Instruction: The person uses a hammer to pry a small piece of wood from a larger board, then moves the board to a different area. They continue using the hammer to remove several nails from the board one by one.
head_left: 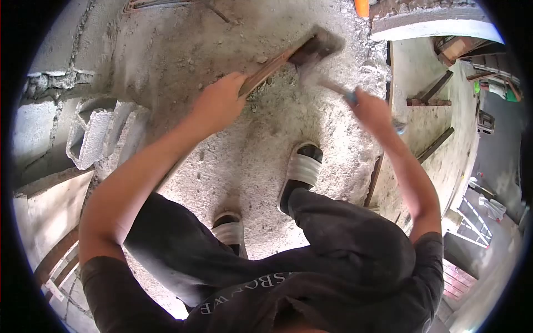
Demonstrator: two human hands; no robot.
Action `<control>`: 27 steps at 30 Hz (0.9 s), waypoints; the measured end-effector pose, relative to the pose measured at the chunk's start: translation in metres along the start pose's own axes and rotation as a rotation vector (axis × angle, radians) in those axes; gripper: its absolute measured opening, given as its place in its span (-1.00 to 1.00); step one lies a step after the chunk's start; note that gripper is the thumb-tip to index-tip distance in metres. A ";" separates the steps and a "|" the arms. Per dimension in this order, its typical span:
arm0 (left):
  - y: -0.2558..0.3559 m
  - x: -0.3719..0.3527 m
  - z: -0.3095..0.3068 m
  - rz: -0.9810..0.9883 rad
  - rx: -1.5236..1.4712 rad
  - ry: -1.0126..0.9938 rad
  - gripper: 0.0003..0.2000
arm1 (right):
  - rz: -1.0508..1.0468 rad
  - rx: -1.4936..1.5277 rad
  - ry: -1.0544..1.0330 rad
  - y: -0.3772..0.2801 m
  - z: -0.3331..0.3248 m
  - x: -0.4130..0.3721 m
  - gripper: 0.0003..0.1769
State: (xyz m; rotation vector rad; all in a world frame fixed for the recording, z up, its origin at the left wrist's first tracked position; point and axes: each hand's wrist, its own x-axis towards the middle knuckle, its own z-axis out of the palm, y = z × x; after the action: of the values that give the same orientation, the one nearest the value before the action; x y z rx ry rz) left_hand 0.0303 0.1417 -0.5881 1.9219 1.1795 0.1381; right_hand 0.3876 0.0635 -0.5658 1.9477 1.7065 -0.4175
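Note:
My left hand (219, 102) is wrapped round the wooden handle of a long-handled tool (269, 72), whose dark metal head (312, 49) is low over the dusty concrete floor. Part of the handle passes behind my left forearm. In my right hand (371, 111), closed, is a blue-handled tool (337, 89) with a thin shaft pointing at the dark head. Motion smears its far end, so I cannot tell what kind it is. My two sandalled feet (304, 166) stand apart on the rough floor below.
Hollow concrete blocks (100, 133) lie by the wall on the left. Bent metal rods (161, 5) are at the top. To the right, a wooden panel (422, 122) with battens borders the floor, and a white ladder (474, 222) lies beyond. An orange object (362, 8) shows at the top.

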 end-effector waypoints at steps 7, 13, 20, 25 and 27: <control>-0.008 0.007 0.002 0.055 0.007 0.074 -0.58 | -0.410 -0.088 0.032 -0.043 0.027 -0.058 -0.47; -0.007 0.004 0.005 0.055 0.029 0.074 -0.59 | -0.310 -0.016 -0.189 -0.040 0.011 -0.030 -0.46; -0.010 0.005 -0.005 0.030 0.011 0.098 -0.61 | -0.080 -0.119 -0.008 0.000 0.023 -0.030 -0.45; -0.012 0.005 -0.002 0.040 0.005 0.098 -0.59 | -0.697 -0.126 0.079 -0.062 0.005 -0.057 -0.53; -0.015 0.004 -0.001 0.049 -0.001 0.129 -0.59 | -0.573 -0.157 -0.103 -0.057 -0.005 -0.031 -0.56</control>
State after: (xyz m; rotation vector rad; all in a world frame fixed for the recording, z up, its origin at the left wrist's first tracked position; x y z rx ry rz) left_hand 0.0222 0.1486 -0.5992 1.9660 1.2162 0.2930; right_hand 0.3262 0.0450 -0.5542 1.2821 2.1399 -0.5527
